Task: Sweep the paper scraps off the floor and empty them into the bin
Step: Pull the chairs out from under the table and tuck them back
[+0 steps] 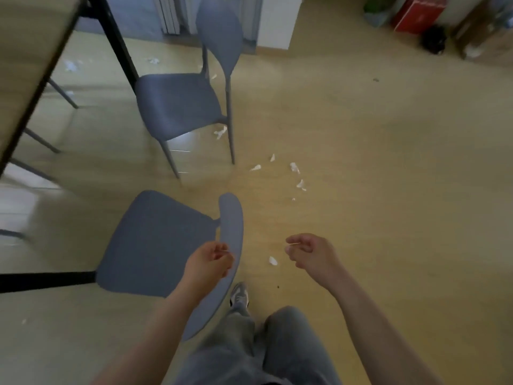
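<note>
Scraps (70, 65) are scattered on the floor (388, 190) under the table (25, 65) at the left, and more are strewn past the far chair (177, 101). The left hand (211, 259) is held over the near chair (155, 240), fingers loosely curled with nothing gripped. One scrap (273, 261) is seen between it and the right hand (308, 254), likewise loosely curled and empty; print on the red box (419, 12) is too blurred to be read.

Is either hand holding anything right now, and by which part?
Nothing: left hand and right hand are both loosely curled and empty.
</note>
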Demonstrator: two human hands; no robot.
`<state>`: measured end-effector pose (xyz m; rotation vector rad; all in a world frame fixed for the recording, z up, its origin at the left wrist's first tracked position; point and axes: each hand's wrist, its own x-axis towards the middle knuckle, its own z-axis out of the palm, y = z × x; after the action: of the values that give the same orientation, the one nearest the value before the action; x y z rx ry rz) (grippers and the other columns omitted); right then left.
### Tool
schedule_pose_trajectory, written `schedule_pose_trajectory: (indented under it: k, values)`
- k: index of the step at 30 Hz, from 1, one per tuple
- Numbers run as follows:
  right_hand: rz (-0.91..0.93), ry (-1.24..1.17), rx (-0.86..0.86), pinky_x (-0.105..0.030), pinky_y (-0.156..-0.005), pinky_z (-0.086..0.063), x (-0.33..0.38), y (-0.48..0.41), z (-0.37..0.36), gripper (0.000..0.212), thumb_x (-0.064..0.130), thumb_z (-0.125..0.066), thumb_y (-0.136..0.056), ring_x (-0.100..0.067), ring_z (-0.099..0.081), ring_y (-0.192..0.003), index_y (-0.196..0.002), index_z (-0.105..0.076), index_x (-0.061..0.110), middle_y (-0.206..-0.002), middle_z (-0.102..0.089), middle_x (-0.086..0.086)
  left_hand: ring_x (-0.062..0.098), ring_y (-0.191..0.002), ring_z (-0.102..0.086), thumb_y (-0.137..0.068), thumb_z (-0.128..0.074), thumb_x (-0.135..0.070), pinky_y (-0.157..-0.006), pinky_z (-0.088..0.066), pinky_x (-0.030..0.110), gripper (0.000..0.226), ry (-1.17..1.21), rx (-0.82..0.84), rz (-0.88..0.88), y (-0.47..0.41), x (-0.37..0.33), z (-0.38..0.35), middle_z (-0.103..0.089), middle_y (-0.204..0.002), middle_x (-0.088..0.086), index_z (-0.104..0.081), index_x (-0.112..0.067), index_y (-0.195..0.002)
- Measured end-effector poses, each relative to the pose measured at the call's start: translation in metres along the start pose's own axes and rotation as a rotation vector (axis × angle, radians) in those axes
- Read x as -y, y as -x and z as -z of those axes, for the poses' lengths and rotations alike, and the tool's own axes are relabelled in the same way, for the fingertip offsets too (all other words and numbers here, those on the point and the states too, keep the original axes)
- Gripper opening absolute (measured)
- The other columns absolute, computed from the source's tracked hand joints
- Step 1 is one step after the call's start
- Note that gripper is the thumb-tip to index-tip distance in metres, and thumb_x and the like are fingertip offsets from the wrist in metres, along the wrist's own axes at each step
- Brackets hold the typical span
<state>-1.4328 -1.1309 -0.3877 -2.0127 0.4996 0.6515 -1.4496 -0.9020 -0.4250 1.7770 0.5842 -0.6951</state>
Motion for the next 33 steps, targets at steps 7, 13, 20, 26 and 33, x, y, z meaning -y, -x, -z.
schedule_pose_trajectory:
  k: [7, 13, 20, 26, 33]
  values:
    - [0.114, 0.180, 0.264, -0.039, -0.089, -0.054, 0.061, -0.057, -0.021, 0.013, 0.020, -0.068, -0.087, -0.015, -0.064, -0.083, -0.100, -0.066, 0.021, -0.088, -0.069, -0.001, 0.017, -0.059, -0.058, -0.085, -0.064, -0.016, -0.065, -0.048, 0.031, 0.005, 0.189, -0.274, 0.157, -0.009, 0.011, 0.018, -0.064, -0.066, 0.002, -0.061, -0.012, -0.084]
    - [0.260, 0.394, 0.449, -0.042, -0.087, -0.053, 0.094, -0.101, -0.024, 0.007, 0.019, -0.068, -0.088, -0.018, -0.064, -0.084, -0.093, -0.065, 0.021, -0.085, -0.067, 0.001, 0.014, -0.050, -0.052, -0.079, -0.066, -0.017, -0.057, -0.042, 0.030, 0.013, 0.448, -0.462, 0.193, 0.000, 0.015, 0.008, -0.058, -0.054, -0.005, -0.057, -0.009, -0.082]
    - [0.374, 0.681, 0.688, -0.042, -0.069, -0.051, 0.104, -0.142, -0.017, 0.042, 0.037, -0.065, -0.079, -0.019, -0.055, -0.069, -0.088, -0.066, -0.004, -0.072, -0.057, -0.006, 0.024, -0.073, -0.065, -0.087, -0.065, -0.008, -0.071, -0.055, 0.039, 0.010, 0.735, -0.732, 0.306, 0.032, 0.016, -0.052, -0.067, -0.078, 0.011, -0.060, -0.009, -0.096]
    - [0.369, 0.858, 0.769, -0.041, -0.071, -0.049, 0.083, -0.158, -0.029, 0.041, 0.033, -0.064, -0.086, -0.021, -0.054, -0.071, -0.086, -0.061, -0.008, -0.075, -0.056, -0.006, 0.022, -0.074, -0.061, -0.091, -0.059, -0.004, -0.067, -0.051, 0.029, 0.004, 0.991, -0.918, 0.439, 0.065, 0.029, -0.112, -0.063, -0.088, 0.015, -0.057, -0.007, -0.091]
    - [0.358, 0.892, 0.729, -0.049, -0.083, -0.055, 0.062, -0.147, -0.050, 0.037, 0.042, -0.062, -0.090, -0.030, -0.067, -0.081, -0.078, -0.066, 0.007, -0.082, -0.071, -0.010, 0.021, -0.077, -0.064, -0.092, -0.060, -0.017, -0.065, -0.053, 0.028, 0.018, 1.078, -0.971, 0.537, 0.069, 0.062, -0.131, -0.066, -0.095, 0.015, -0.061, -0.002, -0.101]
